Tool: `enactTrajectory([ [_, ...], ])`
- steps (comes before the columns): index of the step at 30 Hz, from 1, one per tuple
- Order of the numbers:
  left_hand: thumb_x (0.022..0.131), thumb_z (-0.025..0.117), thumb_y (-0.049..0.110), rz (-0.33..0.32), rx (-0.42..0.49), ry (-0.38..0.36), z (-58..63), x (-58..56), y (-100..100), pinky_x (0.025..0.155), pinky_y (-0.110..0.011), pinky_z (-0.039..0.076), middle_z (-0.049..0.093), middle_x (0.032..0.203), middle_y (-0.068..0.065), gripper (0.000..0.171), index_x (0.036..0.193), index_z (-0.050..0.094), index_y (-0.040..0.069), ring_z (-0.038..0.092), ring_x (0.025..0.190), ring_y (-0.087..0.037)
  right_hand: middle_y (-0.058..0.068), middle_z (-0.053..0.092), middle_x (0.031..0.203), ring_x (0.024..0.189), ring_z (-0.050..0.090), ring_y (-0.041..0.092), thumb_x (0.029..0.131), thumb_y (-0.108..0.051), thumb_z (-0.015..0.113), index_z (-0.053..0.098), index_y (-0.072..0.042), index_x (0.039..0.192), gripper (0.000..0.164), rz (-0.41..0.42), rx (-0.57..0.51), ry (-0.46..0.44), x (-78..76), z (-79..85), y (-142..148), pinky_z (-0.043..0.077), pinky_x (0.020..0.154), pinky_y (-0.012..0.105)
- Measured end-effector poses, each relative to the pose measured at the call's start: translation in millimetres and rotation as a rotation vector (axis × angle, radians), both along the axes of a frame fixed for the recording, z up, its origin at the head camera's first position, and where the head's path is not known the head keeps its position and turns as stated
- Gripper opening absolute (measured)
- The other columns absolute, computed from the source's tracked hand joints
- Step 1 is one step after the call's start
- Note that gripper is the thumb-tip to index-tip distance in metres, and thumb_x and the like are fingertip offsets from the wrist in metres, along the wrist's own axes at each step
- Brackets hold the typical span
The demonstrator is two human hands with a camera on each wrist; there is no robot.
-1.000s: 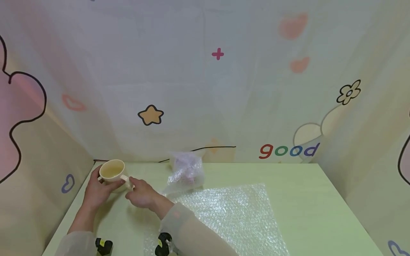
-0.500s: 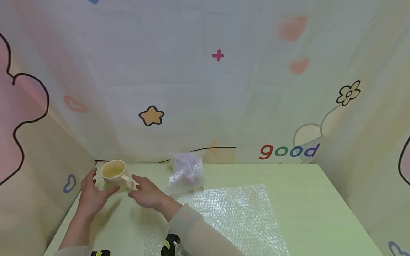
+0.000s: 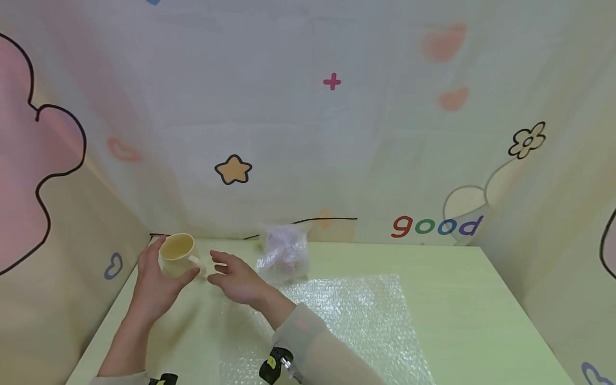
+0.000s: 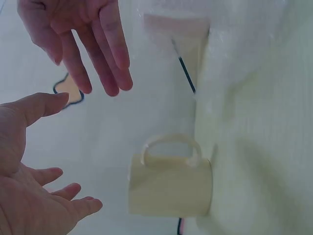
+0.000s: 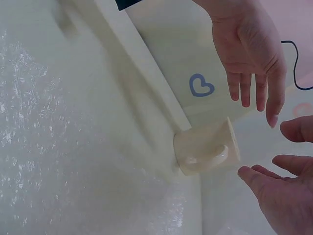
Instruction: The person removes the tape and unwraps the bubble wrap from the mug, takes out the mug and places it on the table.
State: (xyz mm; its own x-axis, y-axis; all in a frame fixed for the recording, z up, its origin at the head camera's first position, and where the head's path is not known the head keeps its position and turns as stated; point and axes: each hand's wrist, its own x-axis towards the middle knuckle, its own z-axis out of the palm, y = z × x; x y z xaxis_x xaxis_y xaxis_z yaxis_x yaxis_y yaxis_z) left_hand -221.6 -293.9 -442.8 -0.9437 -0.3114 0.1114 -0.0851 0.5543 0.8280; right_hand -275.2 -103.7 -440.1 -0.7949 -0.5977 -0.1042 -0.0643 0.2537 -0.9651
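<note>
A cream mug (image 3: 180,263) stands upright on the pale green table at its back left, handle turned to the right. My left hand (image 3: 156,286) is beside the mug in the head view, fingers spread. In the left wrist view a gap shows between that hand (image 4: 39,196) and the mug (image 4: 171,188). To the right of the handle, my right hand (image 3: 243,283) hovers with loosely extended fingers, holding nothing. The right wrist view has the mug (image 5: 203,149) between both hands, touched by neither.
A sheet of bubble wrap (image 3: 351,321) lies flat across the middle of the table (image 3: 471,310). Behind it sits a bubble-wrapped purplish bundle (image 3: 285,251). A printed curtain (image 3: 289,133) rises at the back and along both sides.
Both hands have let go of the mug, the left from its body and the right from its handle. The right hand has drawn away to the right. The head view has shifted slightly.
</note>
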Motion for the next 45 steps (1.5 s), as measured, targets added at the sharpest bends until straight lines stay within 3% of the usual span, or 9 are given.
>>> enactTrajectory([
  [5, 0.089, 0.082, 0.031, -0.043, -0.008, -0.007, 9.4, 3.0, 20, 0.110, -0.072, 0.033, 0.009, 0.169, -0.022, 0.108, 0.167, 0.009, 0.014, 0.029, 0.148, -0.053, 0.006, 0.051, 0.158, 0.145, 0.052, 0.025, 0.103, -0.018, 0.062, 0.046, -0.017, 0.157, 0.056, -0.011, -0.035, 0.015, 0.2, 4.3, 14, 0.050, 0.112, 0.037],
  [10, 0.090, 0.081, 0.037, -0.125, 0.028, -0.009, 16.8, 0.9, 41, 0.114, -0.074, 0.029, 0.009, 0.171, -0.018, 0.107, 0.167, 0.008, 0.020, 0.023, 0.153, -0.049, 0.008, 0.051, 0.157, 0.146, 0.051, 0.027, 0.103, -0.019, 0.062, 0.047, -0.017, 0.156, 0.055, -0.021, -0.071, 0.028, -1.7, 9.6, 32, 0.049, 0.114, 0.040],
  [19, 0.098, 0.073, 0.035, -0.268, 0.131, -0.006, 17.6, -11.9, 77, 0.127, -0.060, 0.022, 0.017, 0.169, -0.019, 0.093, 0.165, 0.015, 0.009, 0.016, 0.158, -0.043, 0.011, 0.055, 0.153, 0.143, 0.053, 0.030, 0.104, -0.016, 0.060, 0.049, -0.013, 0.154, 0.051, -0.092, -0.122, 0.053, -9.6, 9.4, 68, 0.044, 0.117, 0.050],
  [28, 0.100, 0.069, 0.038, -0.295, 0.126, -0.067, 8.8, -28.3, 97, 0.124, -0.063, 0.027, 0.018, 0.170, -0.016, 0.087, 0.165, 0.017, 0.013, 0.018, 0.158, -0.041, 0.012, 0.055, 0.153, 0.145, 0.051, 0.032, 0.105, -0.013, 0.058, 0.048, -0.010, 0.155, 0.051, -0.143, -0.150, 0.056, -19.7, 9.6, 99, 0.043, 0.119, 0.049],
  [34, 0.100, 0.067, 0.044, -0.288, 0.092, -0.107, 5.7, -41.8, 104, 0.120, -0.067, 0.030, 0.015, 0.170, -0.017, 0.087, 0.165, 0.017, 0.013, 0.019, 0.157, -0.042, 0.020, 0.052, 0.154, 0.145, 0.049, 0.036, 0.105, -0.011, 0.056, 0.047, -0.002, 0.153, 0.050, -0.183, -0.170, 0.080, -26.8, 8.1, 114, 0.043, 0.119, 0.045],
  [45, 0.101, 0.061, 0.051, -0.295, 0.087, -0.179, 1.0, -63.4, 108, 0.122, -0.068, 0.025, 0.011, 0.172, -0.020, 0.089, 0.166, 0.014, 0.012, 0.017, 0.158, -0.045, 0.019, 0.056, 0.150, 0.141, 0.054, 0.033, 0.105, -0.013, 0.057, 0.049, -0.003, 0.152, 0.048, -0.324, -0.164, 0.106, -38.8, 10.1, 132, 0.041, 0.120, 0.048],
])
